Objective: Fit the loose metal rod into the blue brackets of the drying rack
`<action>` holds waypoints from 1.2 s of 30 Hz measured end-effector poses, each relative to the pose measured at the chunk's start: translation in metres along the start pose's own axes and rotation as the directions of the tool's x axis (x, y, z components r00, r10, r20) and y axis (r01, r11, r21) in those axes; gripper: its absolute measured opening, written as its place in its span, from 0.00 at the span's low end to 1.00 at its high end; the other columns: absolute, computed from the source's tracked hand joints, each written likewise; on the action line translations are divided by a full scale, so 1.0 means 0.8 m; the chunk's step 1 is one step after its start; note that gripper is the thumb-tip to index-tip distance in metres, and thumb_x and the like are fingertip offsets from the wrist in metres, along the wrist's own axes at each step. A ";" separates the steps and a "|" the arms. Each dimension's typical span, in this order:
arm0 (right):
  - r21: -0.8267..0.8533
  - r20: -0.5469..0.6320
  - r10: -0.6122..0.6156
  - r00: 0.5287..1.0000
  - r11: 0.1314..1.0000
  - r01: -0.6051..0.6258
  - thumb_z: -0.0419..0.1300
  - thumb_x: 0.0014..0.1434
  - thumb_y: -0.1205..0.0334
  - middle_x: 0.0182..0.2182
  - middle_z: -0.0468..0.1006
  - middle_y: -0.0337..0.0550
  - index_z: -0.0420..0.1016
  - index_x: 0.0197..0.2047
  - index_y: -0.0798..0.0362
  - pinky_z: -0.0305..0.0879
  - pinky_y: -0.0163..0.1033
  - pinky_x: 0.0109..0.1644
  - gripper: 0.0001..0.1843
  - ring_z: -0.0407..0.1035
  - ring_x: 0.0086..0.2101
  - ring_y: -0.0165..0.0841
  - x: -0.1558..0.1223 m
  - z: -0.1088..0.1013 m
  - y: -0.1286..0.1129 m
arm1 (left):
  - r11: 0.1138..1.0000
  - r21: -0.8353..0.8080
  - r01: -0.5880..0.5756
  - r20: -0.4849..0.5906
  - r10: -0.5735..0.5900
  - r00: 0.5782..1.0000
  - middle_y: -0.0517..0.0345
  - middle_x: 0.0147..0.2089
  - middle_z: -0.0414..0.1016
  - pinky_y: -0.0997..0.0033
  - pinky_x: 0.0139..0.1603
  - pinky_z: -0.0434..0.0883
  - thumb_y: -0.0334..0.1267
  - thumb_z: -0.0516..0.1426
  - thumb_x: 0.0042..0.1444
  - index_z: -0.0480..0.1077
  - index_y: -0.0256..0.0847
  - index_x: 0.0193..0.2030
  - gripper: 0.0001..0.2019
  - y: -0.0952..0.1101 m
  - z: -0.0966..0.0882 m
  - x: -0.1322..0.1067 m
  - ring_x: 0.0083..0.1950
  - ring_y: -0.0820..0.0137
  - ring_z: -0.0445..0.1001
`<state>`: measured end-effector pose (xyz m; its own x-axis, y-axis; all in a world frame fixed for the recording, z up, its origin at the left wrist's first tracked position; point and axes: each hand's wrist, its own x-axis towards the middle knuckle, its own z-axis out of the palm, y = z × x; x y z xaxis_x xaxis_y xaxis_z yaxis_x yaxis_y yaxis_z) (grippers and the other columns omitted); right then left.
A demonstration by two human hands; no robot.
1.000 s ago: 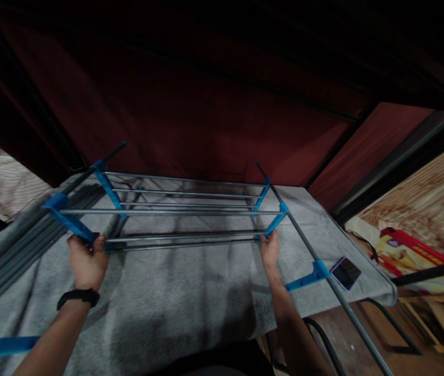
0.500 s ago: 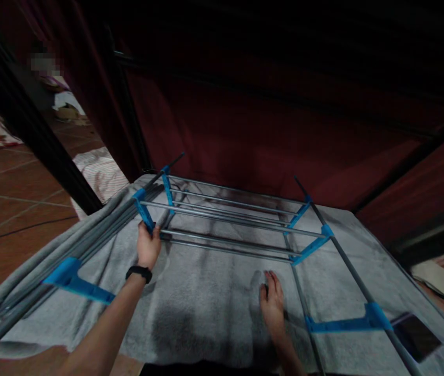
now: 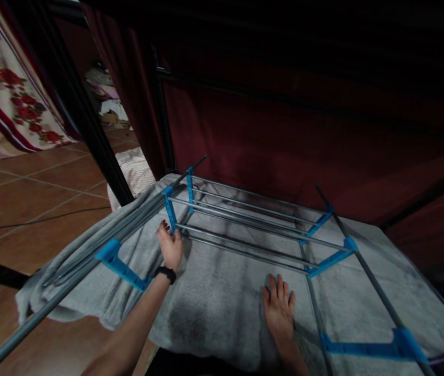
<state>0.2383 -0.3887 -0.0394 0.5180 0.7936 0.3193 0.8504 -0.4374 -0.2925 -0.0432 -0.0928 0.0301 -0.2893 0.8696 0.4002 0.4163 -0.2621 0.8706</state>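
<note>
A partly built rack of grey metal tubes (image 3: 241, 251) and blue plastic brackets lies on a grey blanket (image 3: 214, 297). My left hand (image 3: 171, 249), with a dark wristband, is at the lower end of a blue bracket (image 3: 171, 211) on the rack's left side. Its fingers and thumb are apart and do not close around the bracket; whether they touch it I cannot tell. My right hand (image 3: 279, 308) rests flat on the blanket with its fingers spread, left of the rack's right side. Nearer to me, another blue bracket (image 3: 359, 349) joins two right-hand tubes.
Loose grey tubes (image 3: 136, 222) lie bundled along the blanket's left side. A left bracket (image 3: 122, 266) sticks inward near my left forearm. Dark bed-frame posts (image 3: 84, 115) and a maroon curtain (image 3: 245, 136) enclose the far side. A cable (image 3: 49, 216) crosses the tiled floor.
My left hand's fingers have loosened from around the blue bracket. My right hand has flattened and spread on the blanket. The view has swung left, showing more floor and the flowered cloth.
</note>
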 end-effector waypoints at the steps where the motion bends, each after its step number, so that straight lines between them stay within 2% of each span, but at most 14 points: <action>1: -0.010 0.008 -0.005 1.000 1.000 0.005 0.45 0.70 0.52 0.66 0.72 0.59 0.76 0.63 0.49 0.51 0.73 0.69 0.28 0.62 0.68 0.57 0.000 0.001 0.001 | 0.998 0.032 -0.045 -0.011 0.045 0.999 0.35 0.66 0.63 0.47 0.70 0.67 0.37 0.54 0.63 0.57 0.38 0.71 0.29 0.004 -0.002 -0.008 0.68 0.53 0.67; 4: -0.064 0.022 -0.008 1.000 0.998 0.010 0.44 0.69 0.54 0.68 0.70 0.60 0.76 0.64 0.50 0.50 0.73 0.70 0.29 0.60 0.69 0.57 -0.002 0.004 0.003 | 0.966 0.144 -0.216 -0.001 0.219 0.976 0.36 0.65 0.65 0.41 0.73 0.63 0.34 0.53 0.63 0.60 0.37 0.69 0.27 0.018 -0.008 -0.030 0.70 0.49 0.64; 6: -0.096 0.028 -0.007 1.000 0.995 0.009 0.43 0.70 0.55 0.70 0.67 0.60 0.75 0.66 0.51 0.48 0.72 0.71 0.30 0.58 0.70 0.57 -0.003 0.007 0.004 | 0.916 0.195 -0.351 0.094 0.339 0.936 0.35 0.64 0.67 0.40 0.71 0.64 0.34 0.52 0.63 0.63 0.36 0.67 0.25 0.027 -0.012 -0.041 0.69 0.48 0.65; 7: -0.106 0.031 -0.002 1.000 0.994 0.006 0.43 0.70 0.55 0.71 0.66 0.60 0.74 0.67 0.52 0.48 0.72 0.71 0.30 0.57 0.70 0.57 -0.003 0.008 0.004 | 0.879 0.206 -0.429 0.166 0.401 0.901 0.35 0.64 0.68 0.40 0.70 0.65 0.33 0.52 0.64 0.64 0.36 0.67 0.24 0.031 -0.014 -0.044 0.68 0.48 0.66; 8: -0.109 0.033 0.004 0.999 0.994 -0.001 0.43 0.70 0.54 0.71 0.65 0.60 0.72 0.68 0.53 0.47 0.72 0.71 0.31 0.56 0.71 0.57 -0.003 0.009 0.004 | 0.834 0.209 -0.511 0.243 0.462 0.853 0.35 0.64 0.69 0.41 0.69 0.66 0.32 0.52 0.64 0.65 0.36 0.67 0.24 0.034 -0.015 -0.047 0.68 0.48 0.67; 10: -0.102 0.034 0.025 0.999 0.995 -0.022 0.44 0.70 0.53 0.72 0.64 0.61 0.70 0.70 0.54 0.47 0.71 0.72 0.31 0.55 0.71 0.57 -0.002 0.010 0.004 | 0.719 0.203 -0.664 0.379 0.568 0.731 0.36 0.64 0.70 0.43 0.68 0.68 0.28 0.51 0.63 0.67 0.37 0.67 0.25 0.039 -0.017 -0.051 0.69 0.49 0.67; 13: -0.075 0.032 0.038 0.999 0.997 -0.035 0.45 0.71 0.52 0.71 0.64 0.63 0.69 0.70 0.54 0.47 0.71 0.71 0.31 0.56 0.71 0.56 -0.001 0.009 0.005 | 0.515 0.159 -0.842 0.525 0.678 0.514 0.38 0.65 0.73 0.46 0.70 0.67 0.24 0.52 0.61 0.70 0.38 0.66 0.27 0.050 -0.016 -0.053 0.71 0.51 0.67; 16: -0.064 0.026 0.012 1.000 0.998 -0.011 0.45 0.70 0.53 0.70 0.65 0.64 0.71 0.69 0.54 0.48 0.71 0.71 0.31 0.58 0.69 0.57 0.001 0.007 0.007 | 0.336 0.070 -0.939 0.626 0.718 0.303 0.42 0.66 0.74 0.49 0.72 0.65 0.24 0.54 0.63 0.71 0.40 0.66 0.25 0.066 -0.011 -0.056 0.72 0.54 0.66; 18: -0.067 0.016 0.003 1.000 0.998 -0.002 0.44 0.71 0.52 0.70 0.66 0.64 0.71 0.69 0.55 0.48 0.71 0.70 0.31 0.59 0.68 0.58 0.001 0.006 0.007 | 0.254 0.024 -0.967 0.663 0.720 0.205 0.45 0.67 0.74 0.51 0.73 0.64 0.25 0.55 0.64 0.72 0.42 0.65 0.24 0.079 -0.007 -0.060 0.73 0.57 0.65; 20: -0.070 0.002 0.000 1.000 0.998 0.000 0.44 0.71 0.51 0.69 0.66 0.64 0.70 0.70 0.56 0.49 0.70 0.70 0.32 0.59 0.67 0.57 0.002 0.005 0.006 | 0.195 -0.017 -0.981 0.675 0.725 0.133 0.47 0.69 0.73 0.53 0.74 0.63 0.26 0.56 0.65 0.73 0.43 0.64 0.22 0.089 -0.004 -0.064 0.73 0.60 0.66; 23: -0.068 -0.022 -0.009 1.000 0.998 0.008 0.45 0.72 0.52 0.68 0.68 0.63 0.70 0.70 0.54 0.50 0.68 0.69 0.30 0.60 0.66 0.56 0.003 0.003 0.004 | 0.144 -0.068 -0.987 0.669 0.740 0.061 0.47 0.70 0.72 0.53 0.74 0.63 0.27 0.57 0.66 0.74 0.43 0.62 0.20 0.099 0.000 -0.067 0.72 0.61 0.67; 30: -0.147 -0.029 -0.040 0.999 0.989 0.036 0.46 0.72 0.54 0.65 0.70 0.63 0.69 0.69 0.55 0.51 0.64 0.68 0.29 0.64 0.62 0.54 0.005 -0.001 0.002 | 0.067 -0.081 -0.994 0.677 0.736 -0.005 0.50 0.70 0.73 0.55 0.72 0.65 0.29 0.55 0.69 0.75 0.43 0.60 0.16 0.115 0.002 -0.058 0.71 0.61 0.69; 33: -0.179 -0.015 -0.040 0.999 0.983 0.037 0.47 0.72 0.54 0.63 0.71 0.63 0.69 0.69 0.56 0.53 0.64 0.66 0.28 0.65 0.60 0.54 0.007 -0.002 0.001 | 0.032 -0.086 -0.996 0.697 0.716 -0.037 0.51 0.70 0.72 0.58 0.72 0.65 0.29 0.54 0.70 0.74 0.44 0.61 0.17 0.141 0.003 -0.048 0.71 0.63 0.69; 36: -0.204 -0.017 -0.034 0.999 0.979 0.030 0.46 0.72 0.56 0.63 0.71 0.64 0.69 0.69 0.57 0.53 0.65 0.66 0.28 0.65 0.60 0.55 0.008 -0.002 0.000 | -0.007 -0.097 -0.995 0.651 0.756 -0.069 0.51 0.70 0.72 0.58 0.72 0.65 0.28 0.53 0.70 0.74 0.44 0.62 0.18 0.174 0.007 -0.037 0.71 0.63 0.69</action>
<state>0.2416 -0.3840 -0.0357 0.4902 0.8006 0.3446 0.8665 -0.4904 -0.0932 0.0278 -0.1524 0.1378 0.8959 0.0145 0.4441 0.2015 -0.9041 -0.3768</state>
